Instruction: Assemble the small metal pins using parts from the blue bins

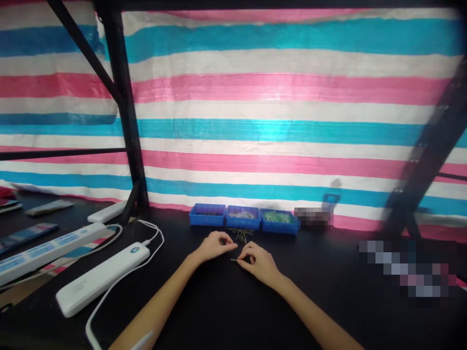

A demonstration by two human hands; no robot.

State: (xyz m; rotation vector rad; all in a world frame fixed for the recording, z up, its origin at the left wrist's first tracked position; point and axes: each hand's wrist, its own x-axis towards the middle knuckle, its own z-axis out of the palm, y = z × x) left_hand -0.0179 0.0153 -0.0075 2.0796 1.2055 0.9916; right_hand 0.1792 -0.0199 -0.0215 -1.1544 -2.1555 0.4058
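My right hand (258,261) is closed in a pinch on a short, thin, greenish-brown stick-like piece (234,259), which points left from the fingertips. Close beside it, my left hand (216,245) has thumb and forefinger brought together. Whatever may lie between those fingertips is too small to make out. Just beyond both hands, a loose pile of similar thin pieces (242,235) lies on the black table (219,306). Behind the pile stand three blue trays in a row: a left tray (207,221) with dark small bits, a middle tray (243,225) with pale bits, and a right tray (279,227) with green-and-white contents.
On the left lie a white power bank (104,277) with a looping white cable (120,284), a power strip (51,250) and a phone (27,236). A black post (127,112) rises at the table's back left. Striped sheeting (277,97) hangs behind. Blurred items are at right.
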